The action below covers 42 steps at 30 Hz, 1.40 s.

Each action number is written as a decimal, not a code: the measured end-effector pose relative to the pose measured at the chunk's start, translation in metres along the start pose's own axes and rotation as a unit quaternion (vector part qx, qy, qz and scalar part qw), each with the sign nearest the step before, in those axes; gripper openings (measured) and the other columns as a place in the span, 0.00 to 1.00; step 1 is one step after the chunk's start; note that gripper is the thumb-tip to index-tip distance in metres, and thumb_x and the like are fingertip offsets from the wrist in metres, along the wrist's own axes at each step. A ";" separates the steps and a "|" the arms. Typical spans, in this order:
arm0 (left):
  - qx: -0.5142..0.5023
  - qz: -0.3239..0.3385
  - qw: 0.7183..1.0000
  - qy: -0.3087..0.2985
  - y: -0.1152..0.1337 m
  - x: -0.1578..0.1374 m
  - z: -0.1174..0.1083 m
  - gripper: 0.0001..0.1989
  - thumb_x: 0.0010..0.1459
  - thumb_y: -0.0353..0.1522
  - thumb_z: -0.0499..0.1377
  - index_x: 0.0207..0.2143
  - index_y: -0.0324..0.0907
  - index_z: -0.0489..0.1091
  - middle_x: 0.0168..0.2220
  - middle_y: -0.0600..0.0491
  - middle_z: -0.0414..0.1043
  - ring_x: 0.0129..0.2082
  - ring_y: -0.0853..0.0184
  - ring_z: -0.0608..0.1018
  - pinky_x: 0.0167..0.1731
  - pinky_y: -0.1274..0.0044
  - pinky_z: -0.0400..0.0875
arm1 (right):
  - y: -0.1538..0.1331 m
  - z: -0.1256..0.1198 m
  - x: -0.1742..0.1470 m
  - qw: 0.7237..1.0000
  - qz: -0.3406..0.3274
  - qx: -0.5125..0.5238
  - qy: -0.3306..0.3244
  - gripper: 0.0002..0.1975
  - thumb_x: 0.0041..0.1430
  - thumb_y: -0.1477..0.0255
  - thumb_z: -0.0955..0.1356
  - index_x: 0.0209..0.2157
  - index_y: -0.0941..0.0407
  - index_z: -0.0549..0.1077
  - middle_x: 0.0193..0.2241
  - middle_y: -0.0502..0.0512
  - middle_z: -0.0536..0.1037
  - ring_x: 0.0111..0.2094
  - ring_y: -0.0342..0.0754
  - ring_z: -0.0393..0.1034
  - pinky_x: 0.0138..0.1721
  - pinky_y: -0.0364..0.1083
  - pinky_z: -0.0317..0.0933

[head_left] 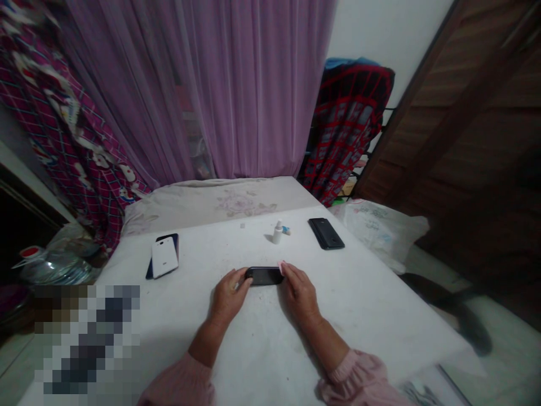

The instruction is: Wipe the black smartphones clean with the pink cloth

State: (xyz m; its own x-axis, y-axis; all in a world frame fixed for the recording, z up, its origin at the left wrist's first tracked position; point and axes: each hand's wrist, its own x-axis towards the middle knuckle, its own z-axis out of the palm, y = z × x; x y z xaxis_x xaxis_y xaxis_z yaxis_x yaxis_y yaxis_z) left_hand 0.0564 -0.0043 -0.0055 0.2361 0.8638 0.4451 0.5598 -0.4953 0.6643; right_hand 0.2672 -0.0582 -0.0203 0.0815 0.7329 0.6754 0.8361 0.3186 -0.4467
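so — left hand (230,290) grips phone (266,276), right hand (301,287) pink cloth (281,265)

the left sleeve (180,383), at seven o'clock in the view, and the right sleeve (359,380), at five o'clock, are the same dusty pink, plain, loose and softly creased. each ends partway along the forearm. the right cuff (338,365), at the sleeve's ten o'clock end, is drawn into small gathers with a narrow band. beyond the sleeves, toward twelve o'clock, the left hand (230,290) and right hand (301,290) are bare.
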 end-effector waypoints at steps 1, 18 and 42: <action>-0.016 0.004 1.000 0.014 0.003 0.002 -0.003 0.10 0.59 0.34 0.57 0.42 0.45 0.74 0.38 0.53 0.80 0.37 0.63 0.81 0.44 0.70 0.76 | 0.002 0.000 -0.001 1.000 0.011 0.006 0.002 0.20 0.63 0.77 0.59 0.54 0.55 0.71 0.47 0.60 0.77 0.48 0.50 0.72 0.49 0.52 0.69; -0.017 0.013 1.000 -0.019 0.038 0.007 0.007 0.10 0.61 0.32 0.56 0.44 0.44 0.71 0.38 0.53 0.80 0.35 0.65 0.82 0.38 0.76 0.75 | -0.039 -0.021 0.023 0.985 -0.003 0.155 0.070 0.23 0.64 0.79 0.61 0.59 0.49 0.66 0.51 0.59 0.74 0.52 0.50 0.69 0.50 0.51 0.68; 0.062 0.051 0.990 -0.114 0.053 0.020 0.021 0.09 0.64 0.31 0.53 0.44 0.45 0.70 0.37 0.51 0.79 0.36 0.64 0.81 0.36 0.78 0.72 | -0.030 -0.020 0.029 0.993 -0.076 0.054 0.071 0.24 0.63 0.80 0.59 0.58 0.51 0.66 0.47 0.59 0.76 0.48 0.51 0.69 0.46 0.54 0.67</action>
State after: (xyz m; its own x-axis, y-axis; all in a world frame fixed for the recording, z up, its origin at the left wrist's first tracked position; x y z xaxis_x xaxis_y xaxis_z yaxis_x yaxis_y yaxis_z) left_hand 0.1078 -0.0108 0.0259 0.4614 0.8152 0.3501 0.6142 -0.5782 0.5370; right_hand 0.2559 -0.0585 0.0246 0.0402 0.5822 0.8121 0.7818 0.4878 -0.3884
